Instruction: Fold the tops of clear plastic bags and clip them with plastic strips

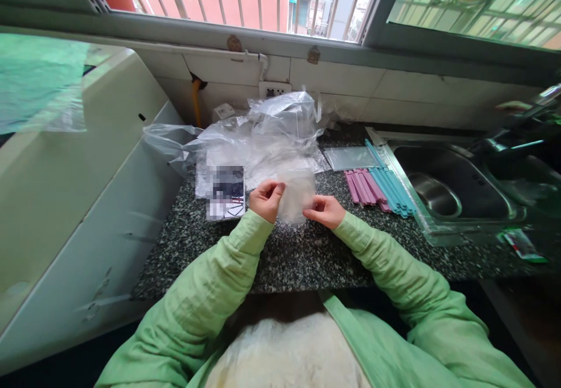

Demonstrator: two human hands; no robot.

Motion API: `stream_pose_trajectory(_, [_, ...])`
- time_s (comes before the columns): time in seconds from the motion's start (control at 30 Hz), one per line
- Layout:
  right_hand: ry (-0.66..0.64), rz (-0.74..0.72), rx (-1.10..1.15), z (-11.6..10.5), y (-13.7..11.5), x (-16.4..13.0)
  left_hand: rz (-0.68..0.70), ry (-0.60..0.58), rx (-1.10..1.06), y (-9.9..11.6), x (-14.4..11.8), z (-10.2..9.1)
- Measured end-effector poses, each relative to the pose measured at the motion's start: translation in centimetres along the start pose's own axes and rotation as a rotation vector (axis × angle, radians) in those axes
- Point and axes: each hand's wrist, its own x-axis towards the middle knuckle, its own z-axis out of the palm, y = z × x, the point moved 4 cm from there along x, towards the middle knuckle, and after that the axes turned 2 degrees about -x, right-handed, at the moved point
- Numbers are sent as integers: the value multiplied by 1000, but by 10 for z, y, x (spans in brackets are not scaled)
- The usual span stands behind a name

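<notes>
Between my two hands is a small translucent plastic bag (295,192), held over the speckled counter. My left hand (266,200) pinches its left edge between thumb and fingers. On the lower right side, my right hand (325,210) grips the bag with bent fingers. Left of my left hand lies a stack of printed cards or packets (234,192). Pink sealing clips or strips (363,188) and blue strips (392,190) lie in a row to the right of my right hand. Behind them rests a flat clear plastic bag (350,158).
A heap of crumpled clear plastic (280,125) covers the back of the granite counter (289,265). The steel sink (451,183) is at right, with a small packet (523,245) by its front edge. A pale appliance side (87,212) bounds the left.
</notes>
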Motion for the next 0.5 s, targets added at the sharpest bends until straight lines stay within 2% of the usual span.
stream_pose_trajectory(0.5, [28, -57, -81, 1, -4, 0, 88, 13, -33, 0, 1, -2])
